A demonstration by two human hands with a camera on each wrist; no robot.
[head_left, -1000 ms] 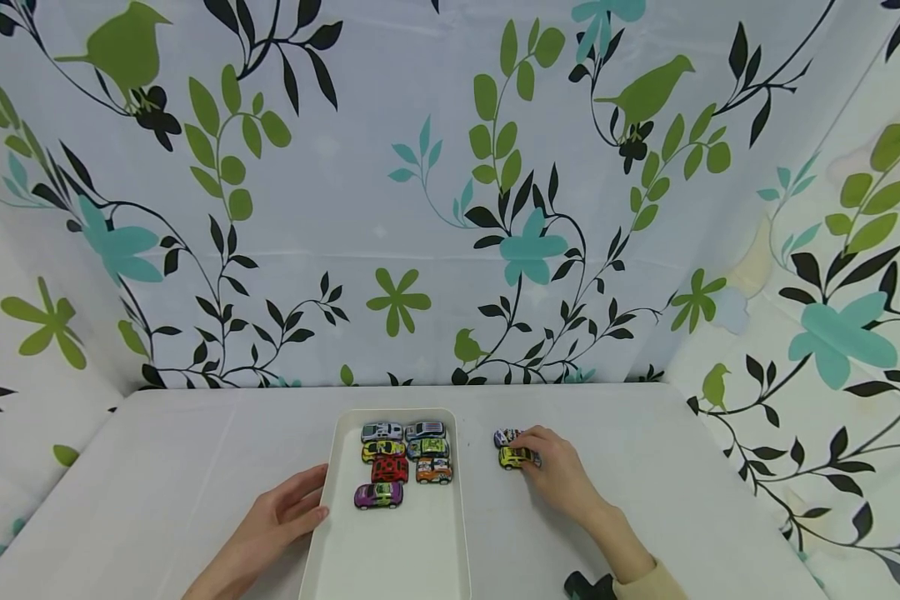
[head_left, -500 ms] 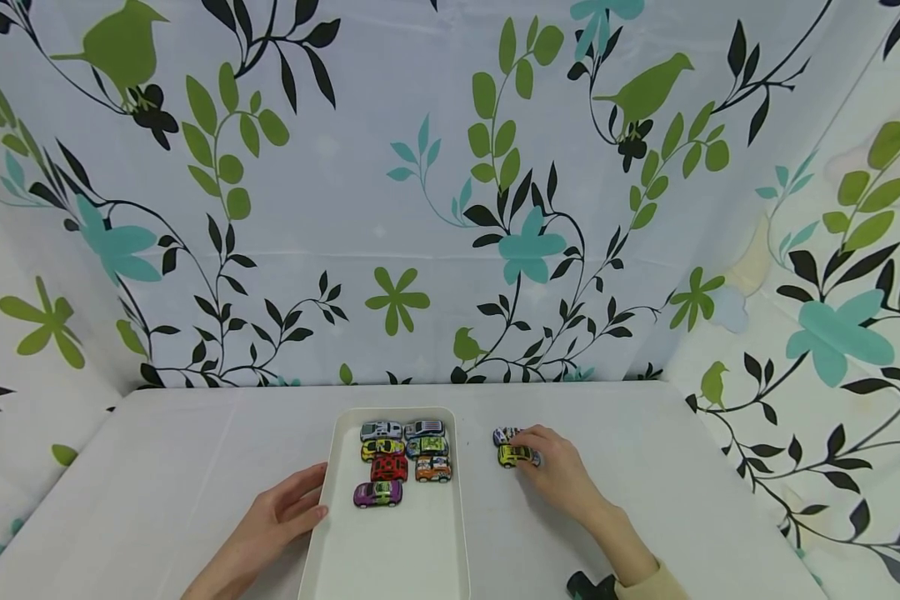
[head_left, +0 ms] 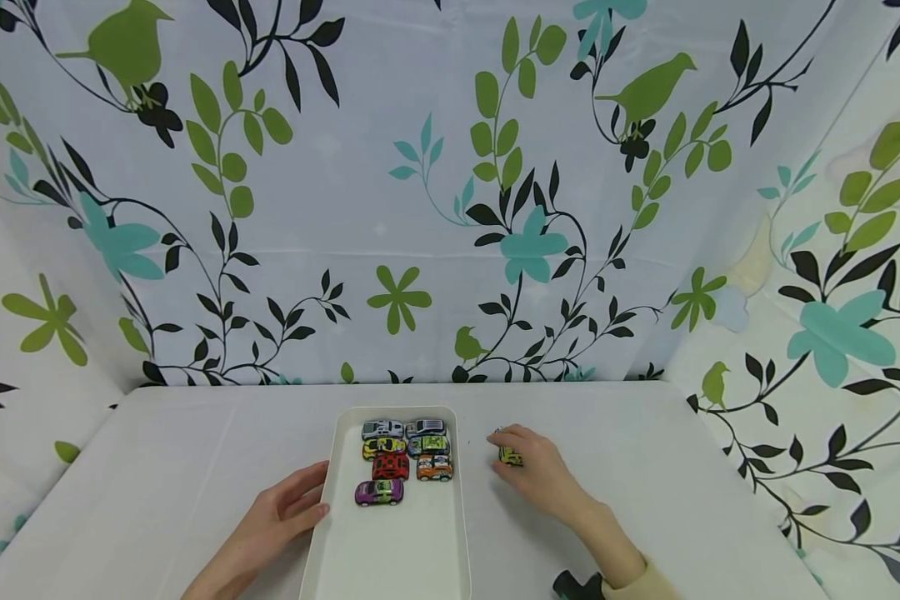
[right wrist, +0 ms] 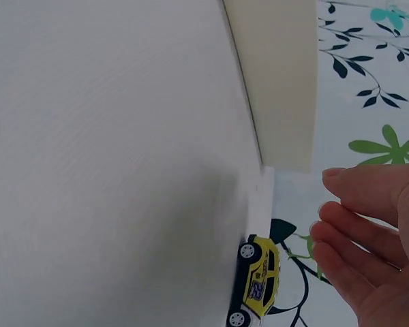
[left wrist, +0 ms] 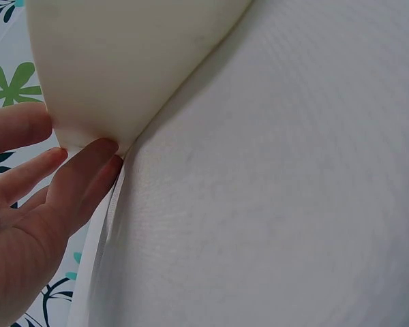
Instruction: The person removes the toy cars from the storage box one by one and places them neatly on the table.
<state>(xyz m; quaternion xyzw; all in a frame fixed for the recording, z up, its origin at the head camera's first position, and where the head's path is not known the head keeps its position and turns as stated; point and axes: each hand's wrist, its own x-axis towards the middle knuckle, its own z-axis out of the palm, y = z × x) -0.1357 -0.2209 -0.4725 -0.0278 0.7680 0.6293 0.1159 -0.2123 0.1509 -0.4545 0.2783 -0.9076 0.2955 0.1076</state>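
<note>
My left hand (head_left: 279,510) rests, fingers loosely spread, against the tray (head_left: 390,550), probably to steady it. My right hand (head_left: 538,473), thumb and fingers apart and gripping nothing, hovers by the yellow car (right wrist: 259,283) on the tabletop (head_left: 667,475) beside the tray.

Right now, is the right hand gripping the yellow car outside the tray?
No, the right wrist view shows a gap between the right hand and the yellow car.
</note>
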